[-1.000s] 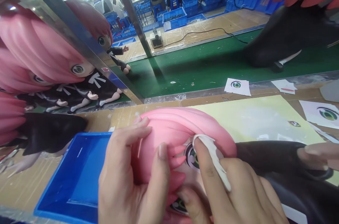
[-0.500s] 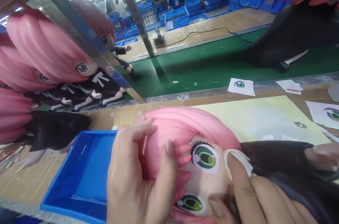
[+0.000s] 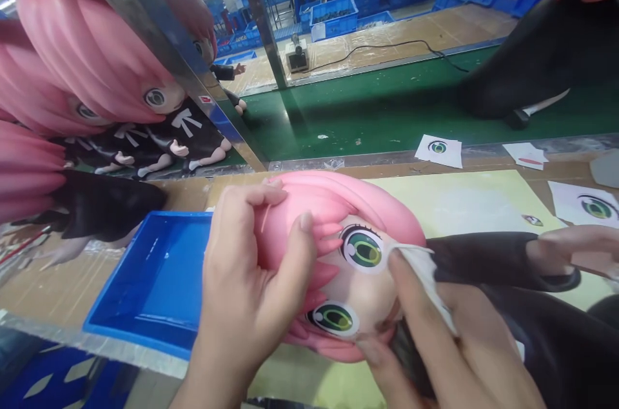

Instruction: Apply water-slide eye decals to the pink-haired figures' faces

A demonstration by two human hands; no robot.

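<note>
A large figurine with pink hair, green eyes and black clothing lies on its back on the bench, head to the left. My left hand grips the top of its head, thumb on the hair beside the fringe. A folded white cloth is in my right hand, whose index fingertip presses it to the face at the edge of the upper eye. The right thumb is near the lower eye. Part of the cloth is hidden under my fingers.
A blue tray stands left of the head. Printed eye cards lie along the bench's far edge, above a yellow sheet. Beyond a metal post runs a green belt bearing similar figurines. People sit in the background.
My right hand has slid the cloth left, up against the upper eye's edge. The left hand keeps its hold on the head. The camera view has shifted somewhat.
</note>
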